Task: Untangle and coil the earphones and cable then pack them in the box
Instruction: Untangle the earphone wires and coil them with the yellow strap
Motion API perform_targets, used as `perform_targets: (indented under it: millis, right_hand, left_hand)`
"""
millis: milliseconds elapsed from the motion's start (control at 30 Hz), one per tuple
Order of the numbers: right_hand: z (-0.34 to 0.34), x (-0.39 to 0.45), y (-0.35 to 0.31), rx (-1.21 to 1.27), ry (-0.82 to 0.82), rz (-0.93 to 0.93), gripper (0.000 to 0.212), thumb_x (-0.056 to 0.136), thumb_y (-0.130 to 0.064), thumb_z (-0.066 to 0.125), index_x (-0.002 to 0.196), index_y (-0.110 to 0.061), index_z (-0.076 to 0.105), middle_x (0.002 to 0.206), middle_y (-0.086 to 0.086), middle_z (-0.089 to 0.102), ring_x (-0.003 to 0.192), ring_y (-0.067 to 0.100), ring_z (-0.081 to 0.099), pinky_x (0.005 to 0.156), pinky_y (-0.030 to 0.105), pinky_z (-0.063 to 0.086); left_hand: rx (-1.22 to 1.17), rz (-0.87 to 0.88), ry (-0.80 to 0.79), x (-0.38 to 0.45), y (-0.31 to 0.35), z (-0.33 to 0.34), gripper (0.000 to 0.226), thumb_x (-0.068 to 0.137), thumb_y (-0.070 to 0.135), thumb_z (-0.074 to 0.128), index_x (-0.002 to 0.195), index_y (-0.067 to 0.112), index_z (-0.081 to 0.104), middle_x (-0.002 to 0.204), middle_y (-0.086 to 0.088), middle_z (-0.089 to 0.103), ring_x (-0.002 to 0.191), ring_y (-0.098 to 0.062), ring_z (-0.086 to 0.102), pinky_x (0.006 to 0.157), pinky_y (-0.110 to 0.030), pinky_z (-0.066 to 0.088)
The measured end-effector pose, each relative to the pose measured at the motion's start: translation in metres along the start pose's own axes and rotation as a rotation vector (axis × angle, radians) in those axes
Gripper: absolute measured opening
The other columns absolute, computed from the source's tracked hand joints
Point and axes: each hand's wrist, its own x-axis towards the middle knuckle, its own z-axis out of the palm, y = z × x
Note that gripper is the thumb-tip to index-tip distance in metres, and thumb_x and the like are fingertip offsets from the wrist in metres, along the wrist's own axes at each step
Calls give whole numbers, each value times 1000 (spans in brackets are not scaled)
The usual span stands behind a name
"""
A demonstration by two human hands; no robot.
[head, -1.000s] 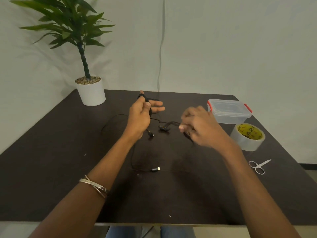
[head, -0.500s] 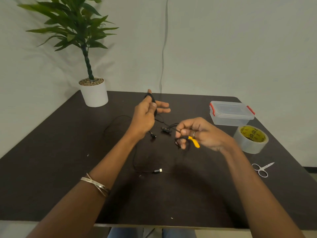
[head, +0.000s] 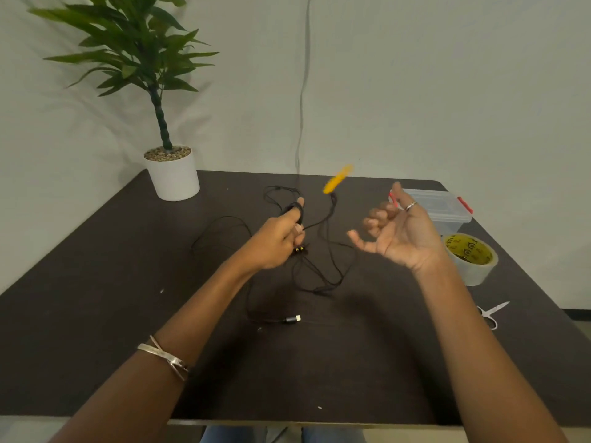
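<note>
My left hand [head: 279, 238] grips black earphone wire [head: 323, 266], with turns wound round its raised fingers, above the middle of the dark table [head: 96, 314]. Two earbuds [head: 300, 249] dangle just below that hand. The wire's yellow plug end [head: 336, 183], blurred, is in the air beyond both hands, held by neither. My right hand [head: 395, 233] is palm-up with fingers loosely curled and holds nothing. A separate black cable with a silver plug [head: 292, 319] lies on the table near me. The clear box [head: 438, 209] with red clips stands closed behind my right hand.
A roll of tape [head: 470, 257] sits right of my right hand, and small scissors [head: 491, 313] lie nearer the right edge. A white potted plant [head: 174, 174] stands at the back left corner. A wire hangs down the wall behind the table.
My right hand has let go of the yellow plug end and turned palm-up; the plug has swung up and away. My left hand has dropped slightly, still holding the wound wire.
</note>
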Motion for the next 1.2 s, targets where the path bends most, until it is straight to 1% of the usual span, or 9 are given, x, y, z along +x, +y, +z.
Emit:
perform_targets:
  millis: [167, 267, 367, 500, 667, 900, 1067, 1133, 1200]
  right_hand:
    - [19, -4, -2, -360, 372, -593, 17, 90, -29, 65, 80, -16, 61, 74, -3, 63, 71, 14, 57, 70, 31, 52]
    - [45, -13, 26, -845, 128, -946, 17, 79, -14, 77, 85, -20, 63, 84, -7, 65, 79, 7, 60, 77, 22, 48]
    - [55, -10, 54, -1294, 29, -779, 58, 67, -27, 86, 117, -22, 56, 104, -4, 60, 94, 7, 58, 82, 15, 46]
    - [51, -5, 65, -1240, -12, -409, 96, 66, -28, 86, 146, -26, 31, 114, -5, 59, 106, 9, 59, 93, 21, 47]
    - [43, -1, 67, -860, -128, -460, 13, 93, -2, 57, 105, -3, 63, 66, 3, 64, 59, 12, 61, 67, 26, 56]
    - [8, 0, -5, -110, 212, -496, 24, 98, -9, 45, 80, -9, 60, 63, -2, 44, 43, 7, 33, 39, 19, 27]
    - [-19, 28, -26, -598, 737, -492, 11, 93, -13, 59, 92, -5, 66, 75, 8, 55, 53, 14, 45, 38, 20, 35]
    - [-23, 34, -25, -944, 895, -581, 20, 95, -15, 58, 108, -2, 66, 100, 16, 64, 83, 25, 58, 65, 33, 54]
    - [-20, 35, -18, -1281, 860, -554, 30, 95, -16, 58, 123, -3, 56, 121, 20, 60, 109, 33, 56, 89, 38, 47]
  left_hand:
    - [144, -122, 159, 8, 0, -6, 22, 93, -5, 34, 110, -5, 48, 69, -8, 53, 64, -21, 51, 65, -37, 42]
    - [234, -189, 198, 15, 12, -7, 15, 93, 1, 36, 95, -1, 50, 84, -19, 62, 76, -34, 57, 67, -37, 43]
    - [151, -203, 181, 21, 21, -11, 16, 93, 6, 35, 85, 2, 48, 83, -21, 59, 71, -31, 53, 63, -41, 44]
    - [-23, -150, 171, 19, 22, -22, 19, 100, 11, 35, 98, 4, 53, 71, -6, 54, 65, -21, 52, 77, -47, 52]
    - [17, -139, 201, 15, 17, -24, 18, 100, 13, 36, 95, 4, 51, 73, -9, 56, 70, -25, 58, 77, -44, 52]
    - [371, -162, 314, 11, 7, -36, 20, 93, 3, 44, 111, -5, 49, 63, 5, 37, 69, -24, 44, 57, -27, 29]
    - [-98, -240, 348, 11, 15, -38, 33, 97, -1, 36, 124, 15, 48, 79, -6, 47, 72, -13, 46, 70, -35, 50]
    - [-343, -305, 379, 11, 16, -41, 36, 100, 0, 32, 132, 8, 45, 75, -2, 45, 64, -6, 48, 76, -34, 52]
    - [-557, -328, 393, 11, 21, -44, 34, 100, -3, 28, 128, 5, 46, 68, 0, 38, 46, -1, 44, 71, -29, 49]
